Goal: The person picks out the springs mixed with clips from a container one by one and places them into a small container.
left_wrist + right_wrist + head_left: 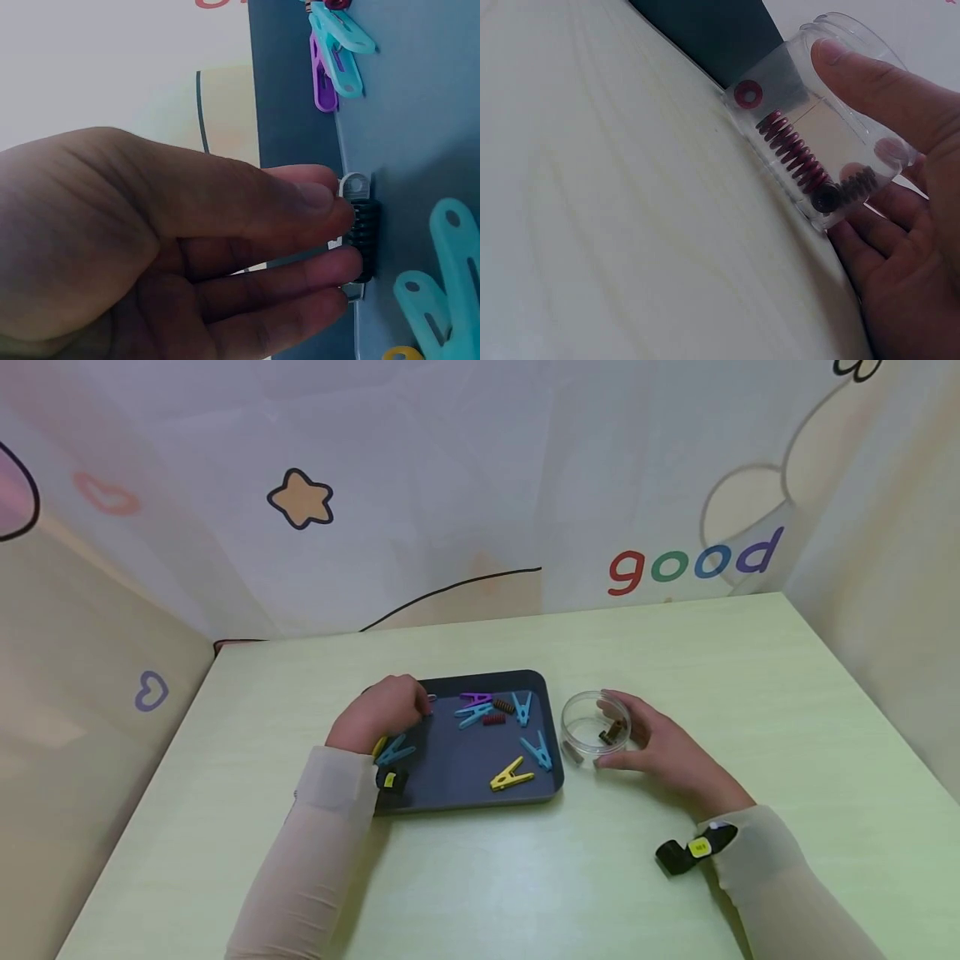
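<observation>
My left hand (384,713) reaches into the far left part of a dark tray (457,785). In the left wrist view its thumb and fingertips touch a black coil spring (365,240), which lies beside a pale clip (355,184); the fingers hide part of both. My right hand (663,745) grips a clear round jar (576,700) from its right side, thumb and fingers on the wall. Inside the jar, the right wrist view shows a red spring (791,150), a dark spring (859,184) and another red ring-like end (748,94).
Blue clothespins (522,708), a purple one (476,698) and a yellow one (512,774) lie in the tray. Near them are a brown spring (503,706) and a red spring (493,719). A pale table (525,893) runs up to a printed curtain (450,485).
</observation>
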Action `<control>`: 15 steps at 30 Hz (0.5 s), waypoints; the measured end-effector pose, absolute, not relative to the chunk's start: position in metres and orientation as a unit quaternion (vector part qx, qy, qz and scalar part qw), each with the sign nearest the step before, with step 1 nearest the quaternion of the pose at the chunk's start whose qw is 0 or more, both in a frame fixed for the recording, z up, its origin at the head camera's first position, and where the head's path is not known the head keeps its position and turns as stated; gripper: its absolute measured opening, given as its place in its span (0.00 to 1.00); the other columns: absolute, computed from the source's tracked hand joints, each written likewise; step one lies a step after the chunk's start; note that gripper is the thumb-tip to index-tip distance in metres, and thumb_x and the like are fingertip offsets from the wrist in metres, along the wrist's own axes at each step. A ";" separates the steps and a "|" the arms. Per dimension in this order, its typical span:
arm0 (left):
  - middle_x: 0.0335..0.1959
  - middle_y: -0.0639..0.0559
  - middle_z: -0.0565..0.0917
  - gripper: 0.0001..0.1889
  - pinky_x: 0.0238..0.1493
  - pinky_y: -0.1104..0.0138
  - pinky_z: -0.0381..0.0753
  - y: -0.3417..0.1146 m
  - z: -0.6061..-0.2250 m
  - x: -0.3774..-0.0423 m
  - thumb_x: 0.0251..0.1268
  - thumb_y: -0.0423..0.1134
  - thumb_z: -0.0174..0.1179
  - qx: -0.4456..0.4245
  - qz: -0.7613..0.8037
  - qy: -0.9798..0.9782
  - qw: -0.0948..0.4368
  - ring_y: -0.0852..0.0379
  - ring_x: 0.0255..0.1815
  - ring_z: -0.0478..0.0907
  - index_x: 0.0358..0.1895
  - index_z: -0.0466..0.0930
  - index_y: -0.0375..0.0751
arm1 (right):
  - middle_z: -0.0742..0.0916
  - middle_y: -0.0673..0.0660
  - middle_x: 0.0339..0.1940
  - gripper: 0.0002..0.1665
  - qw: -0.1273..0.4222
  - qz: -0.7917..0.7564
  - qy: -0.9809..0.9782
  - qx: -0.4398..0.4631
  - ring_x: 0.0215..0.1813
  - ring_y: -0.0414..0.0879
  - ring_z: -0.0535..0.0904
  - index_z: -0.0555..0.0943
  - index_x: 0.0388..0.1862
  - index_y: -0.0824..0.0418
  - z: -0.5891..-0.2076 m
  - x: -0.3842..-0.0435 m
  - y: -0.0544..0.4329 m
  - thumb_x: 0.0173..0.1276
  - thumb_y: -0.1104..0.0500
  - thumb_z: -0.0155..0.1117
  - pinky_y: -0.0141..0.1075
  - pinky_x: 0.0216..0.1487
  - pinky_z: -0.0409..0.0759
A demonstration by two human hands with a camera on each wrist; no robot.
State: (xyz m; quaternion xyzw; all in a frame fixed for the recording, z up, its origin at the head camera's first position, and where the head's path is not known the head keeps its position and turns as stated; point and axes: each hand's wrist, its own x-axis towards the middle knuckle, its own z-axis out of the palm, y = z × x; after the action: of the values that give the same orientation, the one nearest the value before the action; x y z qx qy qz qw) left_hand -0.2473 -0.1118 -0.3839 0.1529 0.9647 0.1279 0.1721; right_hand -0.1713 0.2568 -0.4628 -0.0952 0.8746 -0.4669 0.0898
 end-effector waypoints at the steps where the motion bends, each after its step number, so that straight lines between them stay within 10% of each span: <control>1: 0.55 0.44 0.83 0.15 0.56 0.55 0.80 -0.112 -0.384 -0.247 0.65 0.29 0.51 0.153 0.128 0.965 0.171 0.49 0.50 0.78 0.50 0.85 0.39 | 0.66 0.53 0.76 0.58 0.090 -0.467 0.875 -0.095 0.78 0.56 0.56 0.54 0.76 0.38 -0.463 -0.171 0.257 0.51 0.38 0.75 0.55 0.74 0.57; 15: 0.53 0.42 0.84 0.15 0.55 0.56 0.80 -0.111 -0.383 -0.249 0.65 0.28 0.52 0.151 0.118 0.968 0.161 0.49 0.45 0.79 0.50 0.84 0.36 | 0.66 0.53 0.76 0.58 0.092 -0.470 0.873 -0.093 0.79 0.56 0.55 0.54 0.77 0.39 -0.462 -0.171 0.256 0.51 0.39 0.75 0.56 0.74 0.56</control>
State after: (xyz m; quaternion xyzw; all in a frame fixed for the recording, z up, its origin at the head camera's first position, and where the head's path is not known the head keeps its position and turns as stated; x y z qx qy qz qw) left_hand -0.2487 -0.1110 -0.3828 0.1510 0.9682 0.1179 0.1612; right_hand -0.1706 0.2560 -0.4622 -0.0935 0.8727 -0.4702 0.0921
